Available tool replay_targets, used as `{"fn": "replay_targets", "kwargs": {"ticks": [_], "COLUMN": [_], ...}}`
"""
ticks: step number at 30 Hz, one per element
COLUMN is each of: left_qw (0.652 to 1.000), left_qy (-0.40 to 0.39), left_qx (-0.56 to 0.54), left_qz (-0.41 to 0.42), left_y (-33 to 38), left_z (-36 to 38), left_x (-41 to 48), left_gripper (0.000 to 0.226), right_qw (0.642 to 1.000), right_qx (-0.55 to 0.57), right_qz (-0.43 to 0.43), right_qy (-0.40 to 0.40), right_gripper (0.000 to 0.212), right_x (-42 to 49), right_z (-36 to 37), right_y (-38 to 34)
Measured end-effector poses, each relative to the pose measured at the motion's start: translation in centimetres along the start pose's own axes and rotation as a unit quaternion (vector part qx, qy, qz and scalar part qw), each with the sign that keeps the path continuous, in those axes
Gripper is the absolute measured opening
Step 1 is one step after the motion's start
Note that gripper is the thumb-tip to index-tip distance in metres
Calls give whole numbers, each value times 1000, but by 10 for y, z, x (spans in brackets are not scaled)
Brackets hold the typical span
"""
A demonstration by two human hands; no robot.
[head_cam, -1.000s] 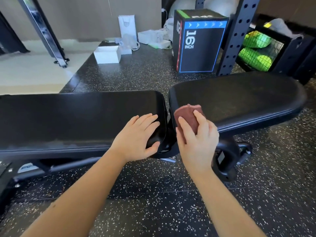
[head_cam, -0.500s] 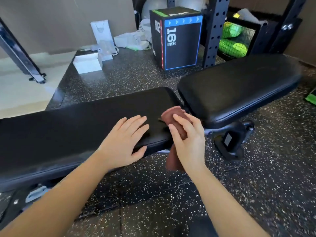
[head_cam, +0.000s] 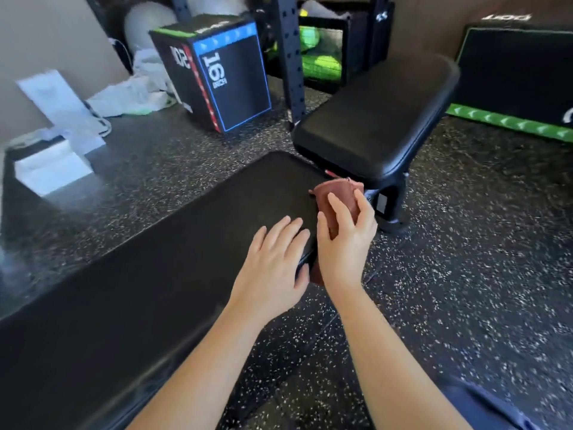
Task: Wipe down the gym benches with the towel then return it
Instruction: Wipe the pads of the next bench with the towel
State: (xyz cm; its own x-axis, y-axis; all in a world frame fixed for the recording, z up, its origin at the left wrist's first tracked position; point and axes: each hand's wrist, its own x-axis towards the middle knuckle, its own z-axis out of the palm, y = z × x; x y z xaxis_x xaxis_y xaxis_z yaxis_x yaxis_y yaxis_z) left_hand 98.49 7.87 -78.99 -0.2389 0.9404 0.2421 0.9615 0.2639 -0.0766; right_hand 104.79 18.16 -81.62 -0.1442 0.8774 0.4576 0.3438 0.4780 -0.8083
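Note:
A long black padded bench pad [head_cam: 161,268] runs from the lower left to the centre. A shorter black seat pad [head_cam: 378,119] is angled up behind it, at the right. My left hand [head_cam: 273,262] lies flat on the long pad near its right end, fingers spread. My right hand [head_cam: 347,240] presses a folded reddish-brown towel [head_cam: 336,193] onto the right end corner of the long pad. Part of the towel hangs down over the pad's edge beneath my palm.
A black plyo box marked 16 inch [head_cam: 223,72] stands behind the bench. A black rack upright [head_cam: 291,57] rises beside it, with green balls [head_cam: 319,57] in a bin behind. Another green-edged box [head_cam: 521,79] sits at the right. White boxes [head_cam: 52,169] lie far left on speckled rubber floor.
The camera has swung round to the bench's right end. My right hand with the towel has shifted from the seat pad's edge onto the long pad's end. My left hand stays flat.

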Motion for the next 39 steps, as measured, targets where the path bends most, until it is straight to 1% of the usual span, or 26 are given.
{"fn": "replay_targets", "kwargs": {"ticks": [5, 8, 12, 16, 19, 21, 22, 24, 26, 29, 32, 35, 39], "left_qw": [1000, 1000, 1000, 1000, 1000, 1000, 1000, 1000, 1000, 1000, 999, 999, 999], "left_qy": [8, 23, 23, 17, 15, 16, 13, 10, 9, 7, 4, 5, 5], "left_qx": [-5, -3, 2, -8, -10, -8, -9, -8, -8, -20, -27, -23, -5], "left_qz": [16, 11, 6, 3, -3, -3, -2, -5, -9, -21, -32, -33, -49], "left_y": [-1, -1, -2, -1, 0, 0, 0, 1, 2, 3, 5, 5, 6], "left_z": [1, 2, 5, 2, 0, 0, 0, 0, 0, -3, -4, -4, -2], "left_x": [-1, -2, -2, 0, -1, -1, 0, 0, 1, 1, 2, 2, 2], "left_gripper": [49, 48, 48, 48, 47, 48, 48, 49, 49, 48, 48, 47, 48], "right_qw": [998, 992, 981, 968, 959, 954, 948, 934, 922, 917, 923, 919, 928], "right_qx": [42, 91, 135, 156, 193, 199, 206, 222, 245, 249, 238, 247, 247], "right_qz": [36, 66, 105, 146, 164, 178, 202, 263, 293, 299, 284, 302, 277], "right_qy": [30, 61, 92, 133, 127, 133, 134, 102, 67, 83, 107, 60, 33], "right_gripper": [29, 27, 27, 32, 38, 37, 36, 35, 37, 43, 48, 45, 40], "right_x": [9, 13, 23, -1, -24, -5, 10, 36, 42, 13, -8, 22, 42], "right_z": [3, 5, 7, 16, 19, 17, 15, 9, 7, 9, 11, 8, 4], "right_y": [0, -1, 7, 3, -2, 8, 15, 28, 36, 20, 6, 19, 32]}}
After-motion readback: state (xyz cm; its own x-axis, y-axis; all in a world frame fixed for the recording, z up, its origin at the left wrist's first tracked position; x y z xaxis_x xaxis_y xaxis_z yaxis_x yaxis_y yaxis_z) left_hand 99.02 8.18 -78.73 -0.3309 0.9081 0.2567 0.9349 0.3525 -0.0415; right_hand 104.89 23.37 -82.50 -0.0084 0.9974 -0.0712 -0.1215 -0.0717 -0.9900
